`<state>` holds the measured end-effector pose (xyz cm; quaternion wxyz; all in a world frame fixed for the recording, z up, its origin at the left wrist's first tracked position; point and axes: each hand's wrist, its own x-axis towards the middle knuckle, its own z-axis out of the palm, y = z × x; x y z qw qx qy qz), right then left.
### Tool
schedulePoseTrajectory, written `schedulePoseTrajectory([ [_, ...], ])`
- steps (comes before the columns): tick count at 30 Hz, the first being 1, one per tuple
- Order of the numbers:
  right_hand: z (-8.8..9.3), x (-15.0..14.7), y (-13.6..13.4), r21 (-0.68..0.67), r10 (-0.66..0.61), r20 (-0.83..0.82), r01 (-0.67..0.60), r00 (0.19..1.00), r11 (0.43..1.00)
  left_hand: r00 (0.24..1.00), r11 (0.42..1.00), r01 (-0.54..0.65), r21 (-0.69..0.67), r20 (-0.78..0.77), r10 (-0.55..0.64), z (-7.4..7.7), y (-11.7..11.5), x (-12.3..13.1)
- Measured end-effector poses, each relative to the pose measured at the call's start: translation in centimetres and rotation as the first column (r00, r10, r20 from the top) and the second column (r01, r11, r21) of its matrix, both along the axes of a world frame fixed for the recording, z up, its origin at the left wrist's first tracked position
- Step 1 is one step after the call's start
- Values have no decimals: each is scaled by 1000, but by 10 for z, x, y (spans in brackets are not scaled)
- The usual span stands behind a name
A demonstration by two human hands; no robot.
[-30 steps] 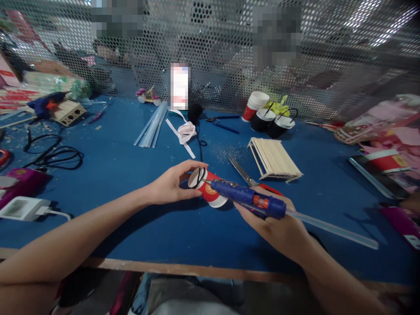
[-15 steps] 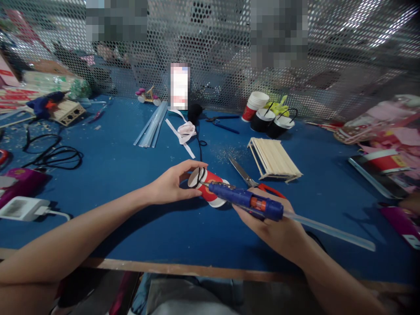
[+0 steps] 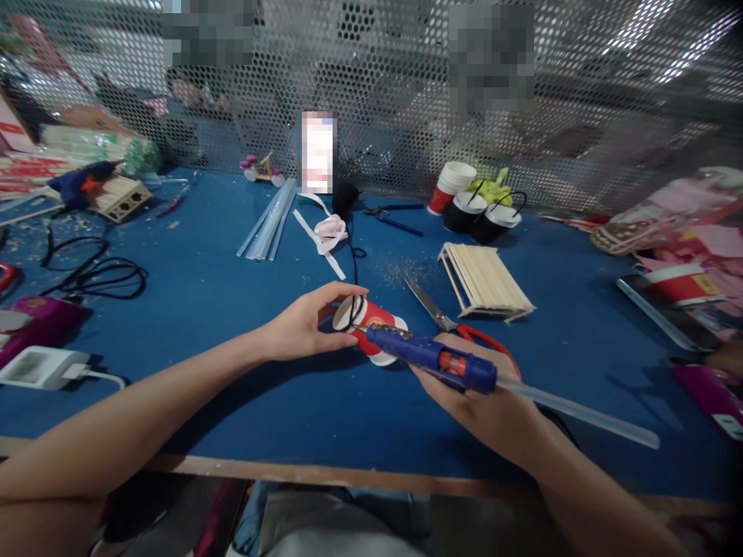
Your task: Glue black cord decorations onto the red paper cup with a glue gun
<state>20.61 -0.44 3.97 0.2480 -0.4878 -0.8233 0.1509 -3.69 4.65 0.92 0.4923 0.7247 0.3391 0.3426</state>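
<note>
the red paper cup (image 3: 374,316) lies on its side on the blue table (image 3: 232,402), front-centre, open mouth toward the left hand (image 3: 302,329). prob. v. light & thin-walled: soft mid-wall, dents w/ any squeeze, stiffer at the rolled rim & the base, so those are the spots to take it. it's round, so it would likely roll if let go.

the left hand is closed lightly on the cup's rim end, thumb on top, fingers curled behind. its forearm comes in low from the left. a thin black loop (image 3: 353,313) sits at the rim; can't tell how it's fixed.

the right hand (image 3: 493,406) grips the blue glue gun (image 3: 433,357) round its body, forearm in from lower right. the nozzle points left, touching or almost touching the cup wall near the rim. the gun looks like rigid plastic w/ a tip that's likely hot, so hold by the body only. a clear glue stick (image 3: 580,414) juts out the back to the right. scissors (image 3: 433,309) lie just behind the gun, and a panel of wooden sticks (image 3: 484,286) lies farther back.
</note>
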Motion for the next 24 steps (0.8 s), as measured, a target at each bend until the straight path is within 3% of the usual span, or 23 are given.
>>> schedulePoseTrajectory([
  [12,4,11,5,100,21,67,-28,998,995,999,999,33,-27,42,-32,2,-1,1],
  [16,6,17,14,-106,-91,-103,80,990,991,997,999,38,-19,64,-37,1,-1,1],
  [20,12,19,27,-349,-179,-336,54,925,936,999,999,33,-13,44,-32,0,-1,1],
  [22,14,24,37,-378,-277,-450,100,849,920,999,1000,28,-9,38,-28,0,-1,1],
  [24,14,31,47,-334,-383,-525,230,760,914,999,1000,21,0,44,-21,-1,0,0],
])
